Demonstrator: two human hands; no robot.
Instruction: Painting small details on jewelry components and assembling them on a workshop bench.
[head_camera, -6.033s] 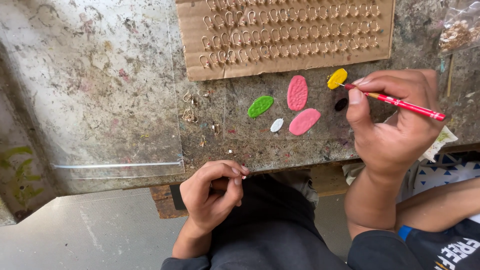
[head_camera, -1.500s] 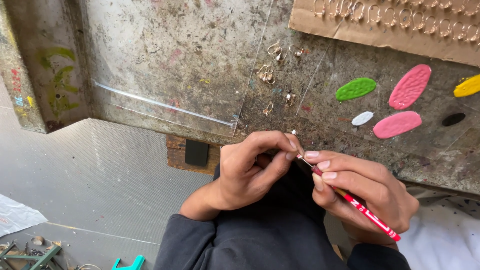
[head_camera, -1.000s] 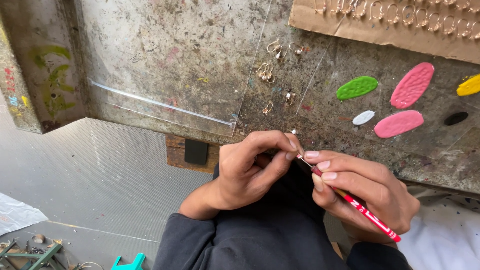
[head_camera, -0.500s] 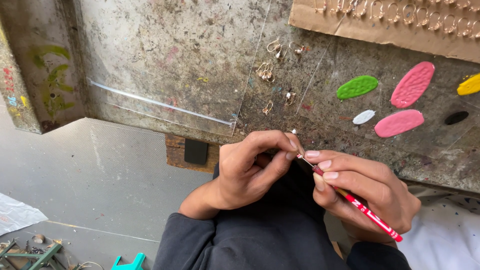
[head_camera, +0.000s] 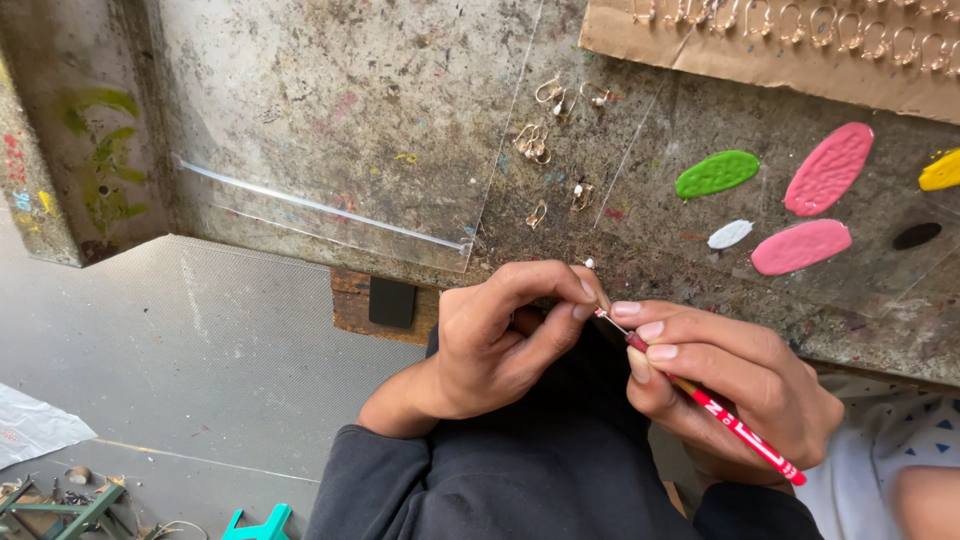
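**Tiny paint job, right at the tabletop edge**

Just below the tabletop (head_camera: 330, 110) edge, both hands meet over the lap. Left hand (head_camera: 500, 335) is curled nearly closed, thumb and forefinger pinching a tiny earring piece (head_camera: 589, 264) with a pale bead on top; it's too small to say more. Right hand (head_camera: 725, 385) is wrapped shut around a thin red brush (head_camera: 735, 428), pen-style, its tip touching the piece right where the fingertips meet. Looks like the dabbing/colouring step is underway; I'd guess the next move needs a very steady tip and a slow turn of the piece, since it's so small.

Further out: loose gold earring hooks (head_camera: 545, 130) lie scattered on the tabletop above the hands. Up right are paint blobs: green (head_camera: 716, 174), two pink (head_camera: 800, 246), white (head_camera: 729, 234), yellow, dark. A cardboard card (head_camera: 700, 50) of hooks sits along the top edge.
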